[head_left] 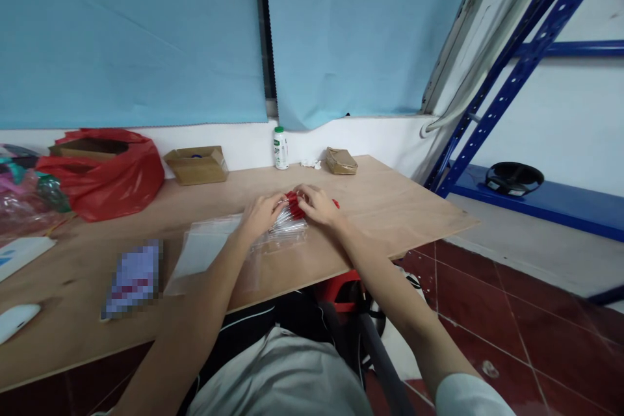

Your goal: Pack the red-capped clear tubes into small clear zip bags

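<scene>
A bunch of slim clear sticks with red ends [288,221] lies near the middle of the table, the clear parts pointing toward me. They look like capped pens, but they are too small to be sure. My left hand [264,213] has its fingers curled in at the left side of the bunch. From the right, my right hand [318,204] closes its fingers on the red ends. A few more red tips show just beyond the right hand. Flat clear plastic bags [207,244] lie under and beside my left forearm, and clear plastic also shows beneath the sticks.
Along the wall stand a red plastic bag [124,172], an open cardboard box [197,166], a white bottle with a green cap [280,148] and a small brown box [341,161]. A blurred-out purple item [132,281] lies at left. Blue shelving [560,198] stands right.
</scene>
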`<state>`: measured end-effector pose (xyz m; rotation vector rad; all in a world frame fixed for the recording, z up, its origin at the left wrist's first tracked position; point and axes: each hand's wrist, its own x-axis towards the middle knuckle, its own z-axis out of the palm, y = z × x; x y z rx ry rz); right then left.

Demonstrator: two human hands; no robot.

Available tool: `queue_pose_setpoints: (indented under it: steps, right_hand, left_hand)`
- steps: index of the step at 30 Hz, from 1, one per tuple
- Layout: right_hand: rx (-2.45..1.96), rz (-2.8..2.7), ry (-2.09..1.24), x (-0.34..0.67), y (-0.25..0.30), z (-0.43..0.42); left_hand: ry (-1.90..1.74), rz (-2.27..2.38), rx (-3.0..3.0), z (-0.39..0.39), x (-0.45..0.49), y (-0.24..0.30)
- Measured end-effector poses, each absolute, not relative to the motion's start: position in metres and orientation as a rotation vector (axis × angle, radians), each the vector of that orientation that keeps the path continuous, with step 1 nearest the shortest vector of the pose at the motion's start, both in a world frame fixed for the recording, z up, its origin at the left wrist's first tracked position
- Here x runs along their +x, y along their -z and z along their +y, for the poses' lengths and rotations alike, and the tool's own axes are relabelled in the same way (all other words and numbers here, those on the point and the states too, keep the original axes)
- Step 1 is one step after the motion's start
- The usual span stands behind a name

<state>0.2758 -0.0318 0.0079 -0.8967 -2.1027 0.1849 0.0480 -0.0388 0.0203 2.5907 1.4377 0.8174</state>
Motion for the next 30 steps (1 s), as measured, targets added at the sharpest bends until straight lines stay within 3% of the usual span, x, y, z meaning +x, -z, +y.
queue_pose_setpoints:
  steps: [15,30]
  right_hand:
    - [-0.788,-2.113,-0.261,0.263,-0.007,-0.040]
    - [-0.792,-2.184,-0.127,0.255,-0.009,-0.038]
  left_hand:
    - [-0.729,1.361,2.526,-0.045,0.054,-0.021]
    - [-0.584,1.411,2.643,-0.039,0.054,-0.021]
